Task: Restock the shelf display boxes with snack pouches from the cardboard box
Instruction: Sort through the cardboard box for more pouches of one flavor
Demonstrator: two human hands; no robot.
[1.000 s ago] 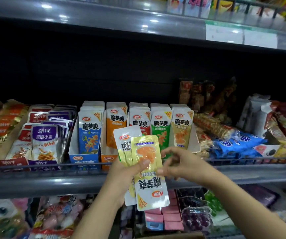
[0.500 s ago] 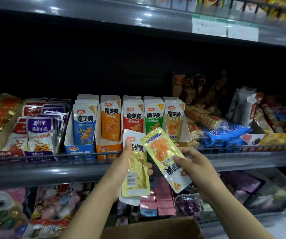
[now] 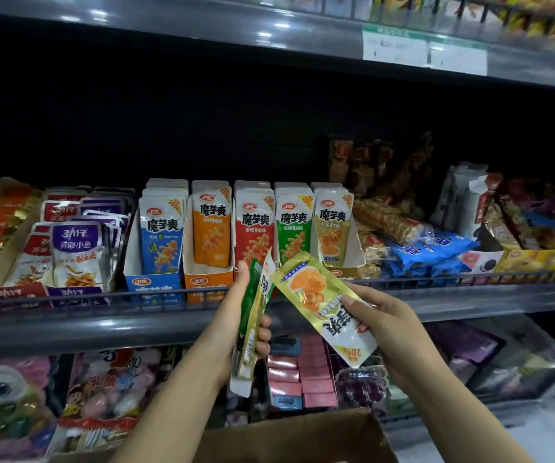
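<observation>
My right hand pinches a gold snack pouch, turned upside down and tilted, in front of the shelf rail. My left hand grips a small stack of pouches held edge-on, green and gold among them. Behind them on the shelf stand a few display boxes of upright pouches: blue, orange, red, green and gold. The brown cardboard box sits at the bottom edge, below my forearms.
A wire rail runs along the shelf front. Purple and red fish-snack packs fill the left; blue bags and mixed snacks lie on the right. Another shelf hangs overhead, and more goods sit below.
My right hand has drawn the gold pouch off the stack and out to the right. My left hand has turned its stack edge-on. The cardboard box has come further into view.
</observation>
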